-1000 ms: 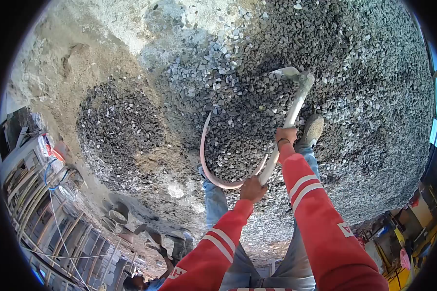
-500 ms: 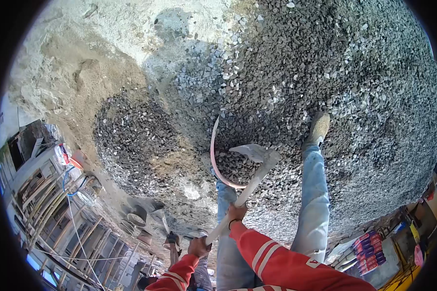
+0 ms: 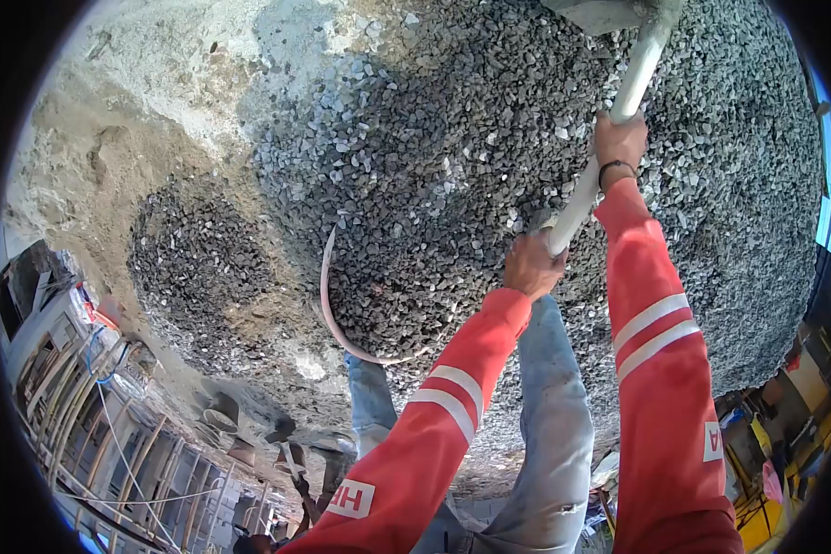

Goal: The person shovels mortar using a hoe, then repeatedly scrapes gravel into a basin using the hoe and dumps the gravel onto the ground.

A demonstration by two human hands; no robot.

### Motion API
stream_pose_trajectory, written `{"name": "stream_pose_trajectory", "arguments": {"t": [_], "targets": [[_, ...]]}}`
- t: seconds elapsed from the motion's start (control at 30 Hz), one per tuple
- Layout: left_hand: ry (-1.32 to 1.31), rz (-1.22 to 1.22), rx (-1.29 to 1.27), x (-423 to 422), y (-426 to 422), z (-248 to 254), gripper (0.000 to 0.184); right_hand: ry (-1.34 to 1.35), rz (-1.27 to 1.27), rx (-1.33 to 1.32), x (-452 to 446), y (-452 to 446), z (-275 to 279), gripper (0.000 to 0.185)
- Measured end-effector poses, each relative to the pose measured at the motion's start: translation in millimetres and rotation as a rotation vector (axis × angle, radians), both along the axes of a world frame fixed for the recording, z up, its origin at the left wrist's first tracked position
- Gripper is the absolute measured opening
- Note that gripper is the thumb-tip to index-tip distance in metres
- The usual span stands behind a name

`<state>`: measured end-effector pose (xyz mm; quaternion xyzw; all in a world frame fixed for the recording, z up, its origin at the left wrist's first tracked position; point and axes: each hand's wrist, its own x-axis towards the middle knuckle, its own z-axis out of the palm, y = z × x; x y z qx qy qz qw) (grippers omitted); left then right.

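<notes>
A hoe with a pale handle (image 3: 577,205) stretches up and right over the gravel. Its metal blade (image 3: 600,14) is at the top edge of the view, partly cut off. My left hand (image 3: 534,266) is wrapped round the handle's near end. Farther up, closer to the blade, my right hand (image 3: 620,143) also grips the handle. Below and left of my hands lies a round pan, its curved pinkish rim (image 3: 327,300) showing and dark gravel (image 3: 388,305) heaped inside and against it. My left forearm partly covers the rim's lower end.
A broad gravel heap (image 3: 729,240) spreads to the right. A smaller gravel patch (image 3: 198,268) lies on sandy ground at left. Another person's arm (image 3: 300,485) shows at bottom left, near dark buckets (image 3: 220,417). Stacked poles (image 3: 83,392) line the left edge.
The hoe has swung up and right, away from above the pan, with both hands still on it. My arms are now stretched forward. The view has shifted, so the pan sits farther left.
</notes>
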<state>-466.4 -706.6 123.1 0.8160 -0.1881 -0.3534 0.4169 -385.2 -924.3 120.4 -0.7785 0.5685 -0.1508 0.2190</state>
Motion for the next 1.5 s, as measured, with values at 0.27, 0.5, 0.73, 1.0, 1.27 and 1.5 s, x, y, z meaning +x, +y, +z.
{"name": "stream_pose_trajectory", "arguments": {"t": [0.27,0.5,0.73,1.0,1.27,1.5], "targets": [[0.347,-0.132,0.357,-27,66,0,0.031,0.420,-0.352,0.380,-50,77,-62,0.035],[0.376,-0.308,0.442,-29,173,31,0.040,0.494,-0.368,0.394,-96,176,-82,0.041],[0.163,-0.480,0.475,7,341,20,0.034,0.431,-0.602,0.619,-87,340,-86,0.036],[0.130,-0.668,0.586,40,502,103,0.034,0.213,-0.759,0.785,-143,530,-75,0.051],[0.039,-0.593,0.625,-15,492,127,0.026,-0.358,-0.972,1.161,-171,525,-31,0.017],[0.203,-0.500,0.669,-42,397,106,0.033,-0.280,-0.782,0.999,-157,432,-38,0.020]]}}
